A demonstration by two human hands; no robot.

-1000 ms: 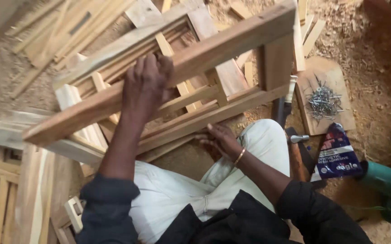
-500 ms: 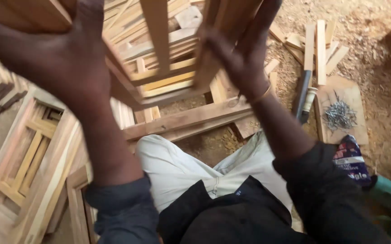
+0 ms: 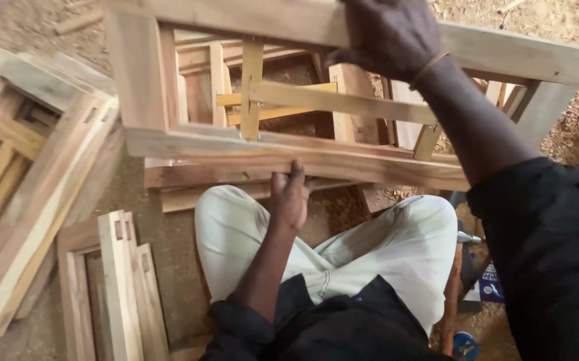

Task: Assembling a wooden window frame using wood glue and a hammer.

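Observation:
A wooden window frame (image 3: pixel 169 93) with yellowish inner slats is held up in front of me, above my knees. My right hand (image 3: pixel 386 33) grips its top rail, a thin bangle at the wrist. My left hand (image 3: pixel 289 197) holds the underside of its bottom rail (image 3: pixel 343 157), thumb up against the wood. I sit cross-legged in pale trousers and a dark shirt.
More finished frames (image 3: pixel 28 174) lie stacked on the left. Loose frame pieces with mortises (image 3: pixel 122 281) lie by my left knee. Other frames lie under the held one. Sawdust covers the ground (image 3: pixel 169 234); a hammer-like tool (image 3: pixel 466 237) lies at the right.
The frame has swung from close overhead down to a flatter position in front of me. My left hand has moved from its upper side to its bottom rail; my right now grips the top rail.

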